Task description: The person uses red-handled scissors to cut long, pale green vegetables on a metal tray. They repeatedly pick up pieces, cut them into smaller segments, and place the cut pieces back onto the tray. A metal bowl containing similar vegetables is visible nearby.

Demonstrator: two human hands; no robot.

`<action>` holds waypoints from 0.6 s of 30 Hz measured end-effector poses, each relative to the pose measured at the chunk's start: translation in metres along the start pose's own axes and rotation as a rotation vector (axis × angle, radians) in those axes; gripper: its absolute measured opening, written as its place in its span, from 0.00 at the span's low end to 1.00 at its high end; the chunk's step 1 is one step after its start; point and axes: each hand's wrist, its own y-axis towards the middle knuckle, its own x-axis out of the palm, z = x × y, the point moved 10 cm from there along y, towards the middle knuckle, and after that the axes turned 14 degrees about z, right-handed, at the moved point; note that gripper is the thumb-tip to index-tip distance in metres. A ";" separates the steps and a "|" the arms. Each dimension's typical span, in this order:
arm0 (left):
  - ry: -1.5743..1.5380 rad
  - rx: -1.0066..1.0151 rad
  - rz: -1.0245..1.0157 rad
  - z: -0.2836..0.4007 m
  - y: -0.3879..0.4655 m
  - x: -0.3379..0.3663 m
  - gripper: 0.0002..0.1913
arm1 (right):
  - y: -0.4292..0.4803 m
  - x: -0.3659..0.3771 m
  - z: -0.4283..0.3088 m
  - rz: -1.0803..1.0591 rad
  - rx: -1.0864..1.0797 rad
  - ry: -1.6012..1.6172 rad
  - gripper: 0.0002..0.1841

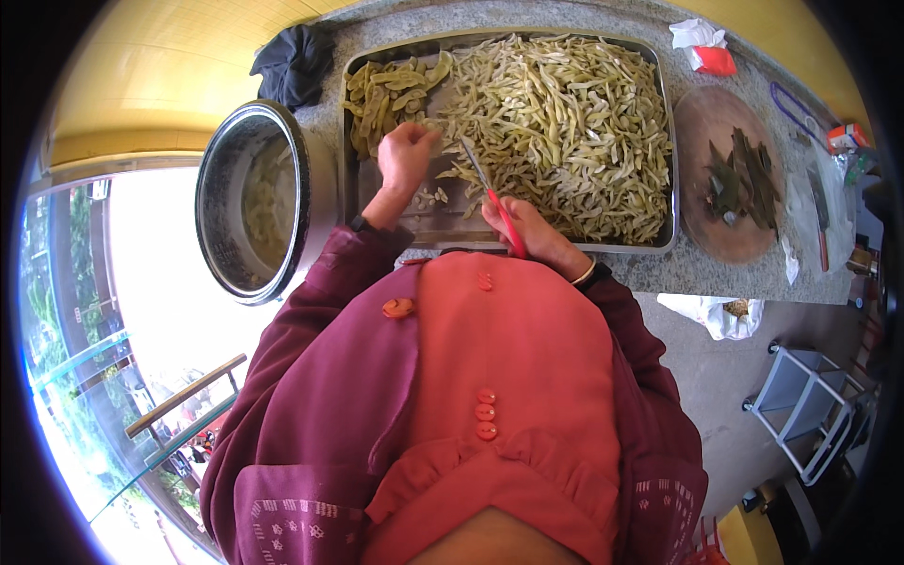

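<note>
A large metal tray [432, 239] lies before me, heaped with green bean pods [565, 134]. A smaller heap of pods [385, 92] is in its far left corner. My right hand [530, 229] holds red-handled scissors [505, 219] at the near edge, blades angled up and left over the pods. Above the left part of the tray is my left hand [406, 159], thumb and fingers brought together beside the big heap. Blur hides whether a pod is between the fingertips. A few small pale pieces [429, 198] lie on the tray floor below that hand.
Left of the tray stands a deep pot [219, 233] with cloudy liquid and pale pieces. Behind it lies a dark cloth [293, 63]. A round board [713, 244] with dark leaf-like strips [748, 173] is on the right, then a knife [819, 205]. A wheeled cart [805, 402] stands beyond the counter.
</note>
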 end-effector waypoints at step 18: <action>-0.506 -0.511 -0.332 0.019 -0.055 0.034 0.07 | 0.004 -0.005 -0.011 0.012 -0.187 -0.051 0.24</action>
